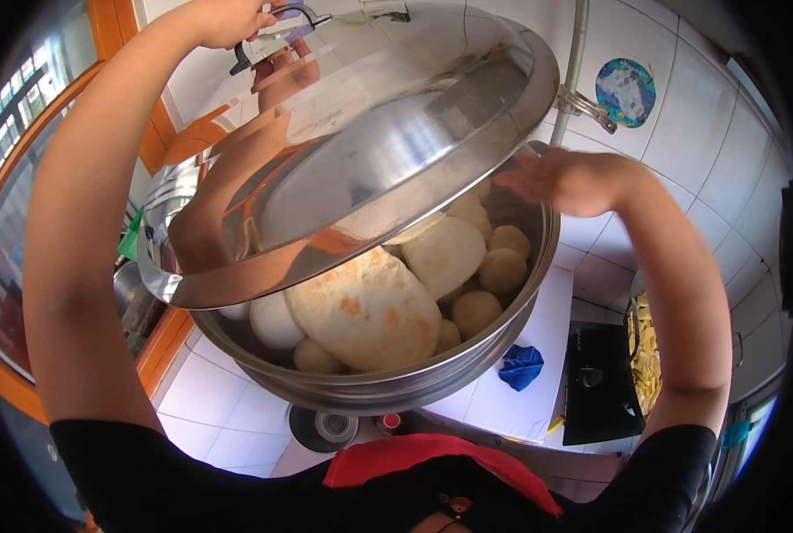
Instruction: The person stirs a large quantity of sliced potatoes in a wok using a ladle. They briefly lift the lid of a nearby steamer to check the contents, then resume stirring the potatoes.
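Observation:
My left hand [233,23] grips the black-and-metal handle [280,33] of a large, shiny steel lid [383,146]. The lid is tilted over a wide steel steamer pot [370,386], its raised edge above the front of the opening. Inside lie a browned flatbread [363,313], a paler flat bread [443,253] and several round pieces of food, perhaps potatoes or buns [476,313]. My right hand [556,183], blurred, is at the pot's right rim with its fingers over the opening, partly behind the lid's edge; it shows no object in it.
A crumpled blue cloth [522,367] lies on a white surface [516,413] below the pot. Right of it are a black appliance [596,383] and a container of yellowish pieces [646,353]. A metal pipe [577,66] runs up the tiled wall. An orange-framed window [163,346] stands left.

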The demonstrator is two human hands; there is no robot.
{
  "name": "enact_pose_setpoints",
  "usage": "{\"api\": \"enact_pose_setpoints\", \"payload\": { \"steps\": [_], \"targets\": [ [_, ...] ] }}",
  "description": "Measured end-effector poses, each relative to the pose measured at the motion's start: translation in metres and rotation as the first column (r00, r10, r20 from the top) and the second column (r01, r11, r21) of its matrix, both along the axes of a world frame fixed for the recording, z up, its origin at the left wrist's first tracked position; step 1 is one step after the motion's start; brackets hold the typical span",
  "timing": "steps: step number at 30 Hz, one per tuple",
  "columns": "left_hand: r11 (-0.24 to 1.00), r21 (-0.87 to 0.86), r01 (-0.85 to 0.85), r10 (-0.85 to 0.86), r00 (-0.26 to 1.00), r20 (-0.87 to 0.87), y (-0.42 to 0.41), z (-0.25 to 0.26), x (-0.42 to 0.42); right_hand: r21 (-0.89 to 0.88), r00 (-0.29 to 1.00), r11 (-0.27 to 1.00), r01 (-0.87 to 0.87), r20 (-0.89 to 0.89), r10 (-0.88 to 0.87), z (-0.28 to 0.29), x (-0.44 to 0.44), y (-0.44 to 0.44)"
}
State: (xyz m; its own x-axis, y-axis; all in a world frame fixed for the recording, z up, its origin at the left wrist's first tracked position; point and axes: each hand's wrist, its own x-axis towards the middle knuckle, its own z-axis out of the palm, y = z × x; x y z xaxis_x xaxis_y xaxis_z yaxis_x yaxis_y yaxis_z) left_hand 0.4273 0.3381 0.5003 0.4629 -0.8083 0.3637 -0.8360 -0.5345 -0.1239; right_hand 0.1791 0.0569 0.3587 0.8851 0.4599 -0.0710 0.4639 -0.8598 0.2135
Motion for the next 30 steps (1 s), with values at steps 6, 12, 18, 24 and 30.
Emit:
{"api": "enact_pose_setpoints", "payload": {
  "steps": [6, 12, 18, 24, 30],
  "targets": [
    [1.0, -0.006, 0.011, -0.01, 0.998, 0.059, 0.003, 0.005, -0.003, -0.01, 0.839, 0.867, 0.498, -0.249, -0.485, -0.02, 0.073, 0.045],
    [0.998, -0.039, 0.05, -0.045, 0.992, 0.118, 0.003, 0.0, 0.008, -0.191, 0.863, 0.873, 0.448, -0.163, -0.478, -0.011, 0.062, 0.07],
    [0.996, -0.037, 0.076, -0.073, 0.995, 0.07, -0.003, 0.002, -0.001, -0.007, 0.806, 0.819, 0.573, -0.179, -0.565, 0.034, 0.023, 0.046],
    [0.984, 0.159, 0.077, -0.102, 0.983, 0.152, -0.022, -0.028, -0.01, 0.551, 0.608, 0.67, 0.498, 0.329, -0.722, 0.054, -0.101, 0.028],
    [0.962, 0.26, 0.083, -0.116, 0.987, 0.115, -0.046, -0.056, -0.026, 0.585, 0.488, 0.66, 0.471, 0.451, -0.747, 0.027, -0.155, 0.058]
  ]
}}
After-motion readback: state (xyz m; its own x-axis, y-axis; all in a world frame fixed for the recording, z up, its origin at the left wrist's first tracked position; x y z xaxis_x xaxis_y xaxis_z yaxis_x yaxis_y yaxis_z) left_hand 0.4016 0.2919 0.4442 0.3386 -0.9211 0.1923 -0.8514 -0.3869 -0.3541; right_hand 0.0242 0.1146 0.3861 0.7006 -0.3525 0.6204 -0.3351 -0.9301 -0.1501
